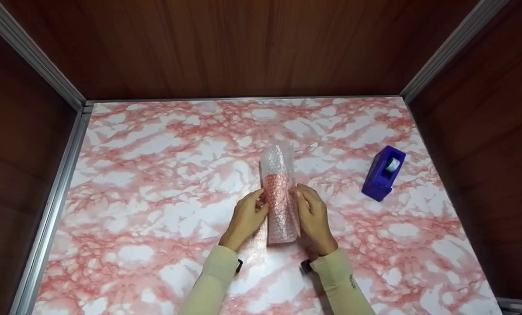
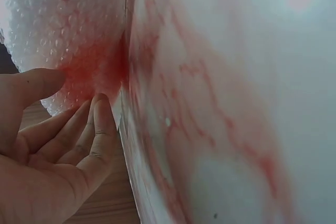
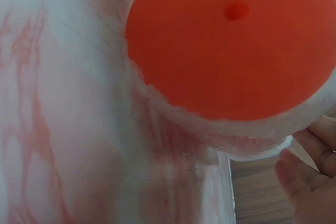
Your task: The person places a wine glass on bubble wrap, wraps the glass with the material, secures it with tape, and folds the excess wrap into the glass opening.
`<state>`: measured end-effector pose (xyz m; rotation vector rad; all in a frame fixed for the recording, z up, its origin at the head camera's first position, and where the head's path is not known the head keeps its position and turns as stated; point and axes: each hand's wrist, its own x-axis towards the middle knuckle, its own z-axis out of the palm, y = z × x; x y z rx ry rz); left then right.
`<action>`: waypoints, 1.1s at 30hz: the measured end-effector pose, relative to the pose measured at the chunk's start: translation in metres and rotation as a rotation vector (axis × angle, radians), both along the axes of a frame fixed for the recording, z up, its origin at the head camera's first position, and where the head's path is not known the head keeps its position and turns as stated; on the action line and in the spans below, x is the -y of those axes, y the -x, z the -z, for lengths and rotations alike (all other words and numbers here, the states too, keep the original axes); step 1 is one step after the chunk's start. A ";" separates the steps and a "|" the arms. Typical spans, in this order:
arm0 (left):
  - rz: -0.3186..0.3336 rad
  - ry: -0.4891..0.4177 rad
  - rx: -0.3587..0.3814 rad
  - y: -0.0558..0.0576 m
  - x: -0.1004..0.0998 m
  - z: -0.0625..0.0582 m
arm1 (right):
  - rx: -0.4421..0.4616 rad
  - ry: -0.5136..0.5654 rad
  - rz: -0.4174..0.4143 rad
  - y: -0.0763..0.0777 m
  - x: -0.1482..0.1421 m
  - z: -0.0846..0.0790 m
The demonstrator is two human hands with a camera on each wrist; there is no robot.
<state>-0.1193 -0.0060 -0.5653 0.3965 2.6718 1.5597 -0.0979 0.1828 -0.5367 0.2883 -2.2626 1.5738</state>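
Observation:
A sheet of bubble wrap point(image 1: 276, 159) is rolled around an orange-red cylinder point(image 3: 231, 66), lying lengthwise on the table in front of me. The far end of the wrap extends past the cylinder, looking clear and whitish. In the right wrist view the cylinder's flat round end shows, with a small dimple. My left hand point(image 1: 246, 216) holds the roll's left side, with thumb point(image 2: 44, 83) and fingertips point(image 2: 102, 106) on the bubbles. On the opposite side, my right hand point(image 1: 313, 214) pinches the wrap near its edge; its fingers point(image 3: 315, 150) show only partly in the right wrist view.
A purple tape dispenser point(image 1: 377, 179) with a roll of clear tape point(image 1: 392, 165) stands to the right. The marble-patterned table point(image 1: 156, 210) has dark wood panels point(image 1: 243, 48) at its back and sides, with metal rails point(image 1: 53, 192) along the left edge.

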 end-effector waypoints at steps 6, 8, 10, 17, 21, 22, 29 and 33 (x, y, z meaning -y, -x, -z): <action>0.040 0.030 0.046 0.000 0.000 0.000 | -0.068 -0.073 -0.004 0.004 -0.006 0.019; 0.057 0.043 0.048 -0.001 -0.001 0.002 | -0.093 -0.110 -0.011 0.004 -0.007 0.019; 0.076 0.061 0.039 -0.001 -0.001 0.003 | -0.116 -0.153 -0.019 0.004 -0.007 0.019; 0.082 0.152 -0.010 -0.003 -0.002 0.003 | -0.235 -0.364 -0.023 0.004 -0.004 0.016; 0.058 0.162 -0.040 -0.002 -0.001 -0.002 | -0.250 -0.414 -0.018 0.005 -0.004 0.015; 0.053 0.152 -0.046 -0.002 -0.001 -0.004 | -0.246 -0.416 -0.017 0.005 -0.005 0.014; 0.060 -0.040 -0.021 0.003 -0.003 -0.016 | -0.208 -0.429 -0.018 0.003 -0.004 0.011; 0.106 -0.116 -0.015 0.005 -0.004 -0.020 | -0.184 -0.445 -0.031 0.002 -0.003 0.009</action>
